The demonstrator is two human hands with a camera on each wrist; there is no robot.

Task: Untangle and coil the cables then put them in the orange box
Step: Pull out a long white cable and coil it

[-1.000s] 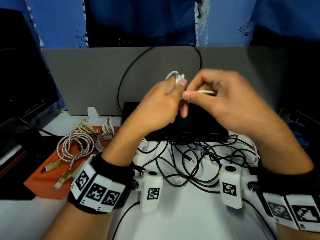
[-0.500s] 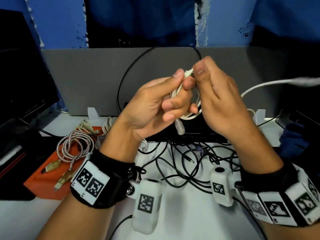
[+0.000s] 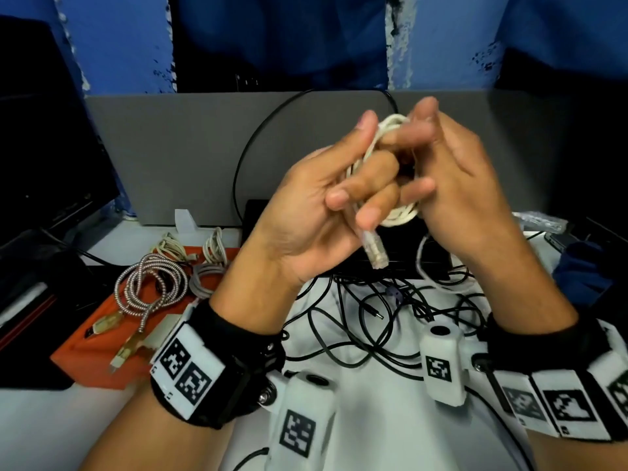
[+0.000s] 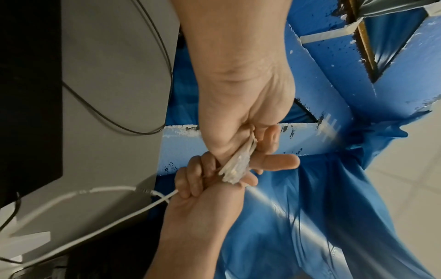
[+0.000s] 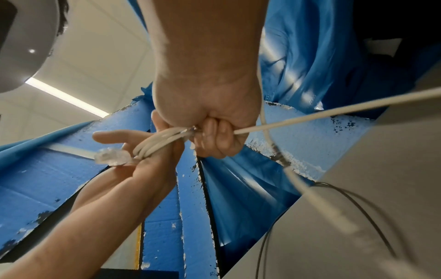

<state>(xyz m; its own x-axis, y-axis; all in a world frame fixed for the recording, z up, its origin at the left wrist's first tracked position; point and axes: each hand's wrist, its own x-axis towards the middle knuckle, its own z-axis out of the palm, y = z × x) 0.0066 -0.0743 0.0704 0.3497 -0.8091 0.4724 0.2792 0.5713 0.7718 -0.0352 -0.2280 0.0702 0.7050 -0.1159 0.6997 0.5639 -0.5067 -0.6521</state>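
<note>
**White cable half-coiled, held up between both hands**

Black cables (image 3: 370, 321) lie tangled on the white desk (image 3: 373, 419) right under the hands, thin, glossy, crossing each other many times. Behind them a black device (image 3: 401, 253), mostly blocked by the hands. A grey panel (image 3: 190, 154) stands at the back with one black wire looping up across it. Dark monitor at far left, cut off by the frame edge.

Orange box (image 3: 88, 355) sits left of the left wrist, partly hidden by the wristband. In it: a braided silver cable (image 3: 149, 290), coiled, plus pale coiled cables behind it (count unclear).

Left hand (image 3: 316, 205) grips the white cable (image 3: 397, 212), fingers curled round several loops; its clear plastic plug (image 3: 373, 249) hangs below the fingers. Right hand (image 3: 455, 185) is closed on the same cable, loose length running out between its fingers in the right wrist view. The coil's middle is hidden between the palms. Cable is smooth, round, cream-white. The loose end is blurred.
</note>
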